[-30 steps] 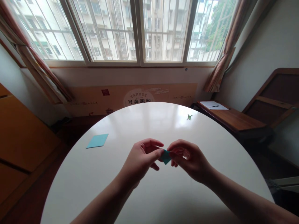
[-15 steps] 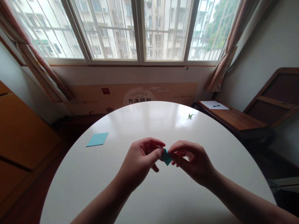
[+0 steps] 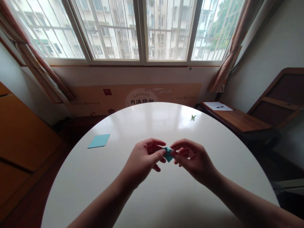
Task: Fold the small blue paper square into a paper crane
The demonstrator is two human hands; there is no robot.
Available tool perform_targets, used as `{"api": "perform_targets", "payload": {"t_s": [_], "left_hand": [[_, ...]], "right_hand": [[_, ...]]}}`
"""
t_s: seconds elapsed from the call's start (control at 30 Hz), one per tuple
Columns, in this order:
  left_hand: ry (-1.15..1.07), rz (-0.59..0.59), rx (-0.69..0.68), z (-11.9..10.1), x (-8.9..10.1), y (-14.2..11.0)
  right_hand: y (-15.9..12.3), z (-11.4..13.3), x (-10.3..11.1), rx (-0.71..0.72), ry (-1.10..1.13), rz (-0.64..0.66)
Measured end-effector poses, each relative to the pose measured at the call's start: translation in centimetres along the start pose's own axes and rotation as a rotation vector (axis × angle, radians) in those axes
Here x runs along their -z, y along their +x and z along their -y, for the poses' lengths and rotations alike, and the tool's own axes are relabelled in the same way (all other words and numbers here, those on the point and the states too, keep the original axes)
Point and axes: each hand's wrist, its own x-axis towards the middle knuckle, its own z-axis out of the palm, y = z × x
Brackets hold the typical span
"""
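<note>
A small folded piece of teal paper (image 3: 168,155) is held up between my two hands, above the white table. My left hand (image 3: 147,155) pinches its left side between thumb and fingers. On the other side, my right hand (image 3: 192,157) grips the right edge with its thumb and index finger, the rest of its fingers curled behind. Fingertips cover parts of the paper, so its full shape is hidden.
The round white table (image 3: 152,202) carries a flat light-blue paper square (image 3: 99,141) at left and a small green folded paper figure (image 3: 193,117) at the far right. Beyond stands a wooden side surface (image 3: 247,122) with a white sheet (image 3: 217,106) and a dark pen (image 3: 219,107).
Both hands and the folded paper have risen slightly in view. The paper is tilted differently, and its lower point shows a little higher. Both hands keep their hold.
</note>
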Motion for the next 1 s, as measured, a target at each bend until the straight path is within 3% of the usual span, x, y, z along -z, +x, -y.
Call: {"api": "perform_targets", "payload": {"t_s": [0.17,0.23,0.33,0.47,0.6,0.73,0.83,1.0], "left_hand": [[0.044,0.079,0.081,0.3,0.7,0.7],[0.081,0.215,0.167,0.6,1.2,1.2],[0.181,0.409,0.262,1.6,2.0,1.9],[0.261,0.541,0.278,2.8,2.9,2.5],[0.306,0.632,0.278,3.2,3.6,2.8],[0.334,0.665,0.253,3.4,3.7,2.7],[0.463,0.594,0.18,3.5,3.7,2.8],[0.719,0.223,-0.005,2.1,4.7,2.7]], "right_hand": [[0.7,-0.3,0.6,-0.162,0.152,0.143],[1.2,-0.3,1.3,-0.251,0.148,0.226],[1.7,-0.3,2.4,-0.322,0.065,0.488],[1.6,0.0,3.0,-0.15,-0.167,0.749],[1.2,-0.5,2.5,0.021,-0.31,0.805],[0.8,-1.4,1.7,0.151,-0.395,0.773],[0.6,-1.5,1.3,0.216,-0.462,0.754],[0.1,-0.2,0.9,0.254,-0.707,0.699]]}}
